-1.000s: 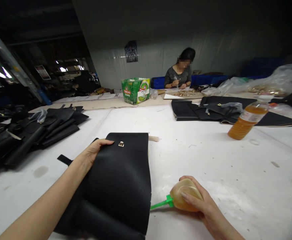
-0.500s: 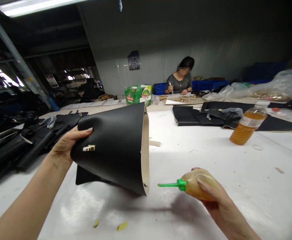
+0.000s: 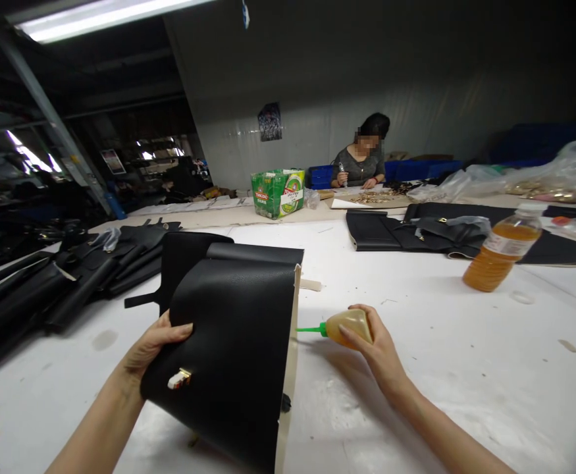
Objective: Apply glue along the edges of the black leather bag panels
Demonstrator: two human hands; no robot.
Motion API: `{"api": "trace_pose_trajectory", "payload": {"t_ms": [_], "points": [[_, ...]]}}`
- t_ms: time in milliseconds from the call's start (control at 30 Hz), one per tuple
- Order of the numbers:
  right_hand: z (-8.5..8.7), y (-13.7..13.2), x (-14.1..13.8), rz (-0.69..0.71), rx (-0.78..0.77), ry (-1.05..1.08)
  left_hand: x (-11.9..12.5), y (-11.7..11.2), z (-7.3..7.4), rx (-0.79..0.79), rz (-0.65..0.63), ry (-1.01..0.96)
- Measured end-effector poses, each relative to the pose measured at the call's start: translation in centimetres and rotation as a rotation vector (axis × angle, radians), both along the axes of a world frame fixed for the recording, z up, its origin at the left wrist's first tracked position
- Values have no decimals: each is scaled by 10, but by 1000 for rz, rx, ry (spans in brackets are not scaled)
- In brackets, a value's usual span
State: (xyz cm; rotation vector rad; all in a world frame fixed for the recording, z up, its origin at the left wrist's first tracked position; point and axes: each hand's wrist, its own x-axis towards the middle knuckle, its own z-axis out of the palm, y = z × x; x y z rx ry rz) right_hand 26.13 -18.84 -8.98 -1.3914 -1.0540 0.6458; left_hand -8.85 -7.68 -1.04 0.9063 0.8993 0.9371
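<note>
My left hand (image 3: 157,345) is closed on the left side of a black leather piece (image 3: 233,322), its thumb on the outer face. The piece is bent over, with a gold clasp (image 3: 180,378) near its lower left and a pale raw edge (image 3: 290,368) along the right. In my right hand (image 3: 379,342) is a squeeze bottle (image 3: 349,327) of amber liquid with a thin green nozzle (image 3: 310,330). The nozzle points left and its tip is at the raw edge; whether it touches, I cannot tell.
More black leather pieces lie at the left (image 3: 90,270) and back right (image 3: 381,230). An amber bottle (image 3: 502,249) stands right. A green carton (image 3: 278,193) sits at the back, near a seated person (image 3: 361,158). Scraps lie on the white table (image 3: 416,395).
My right hand has brought the squeeze bottle up and left, so its nozzle reaches the raw edge. My left hand has lowered and turned the leather piece, and a flap behind it shows.
</note>
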Motion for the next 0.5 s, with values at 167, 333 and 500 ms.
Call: {"api": "trace_pose_trajectory", "payload": {"t_ms": [167, 333, 500], "points": [[-11, 21, 6, 14, -1, -52, 2, -1, -5, -2, 7, -22], [-17, 11, 7, 82, -49, -63, 5, -2, -7, -35, 18, -36], [-13, 0, 11, 254, -120, 23, 1, 3, -13, -25, 34, -58]]}}
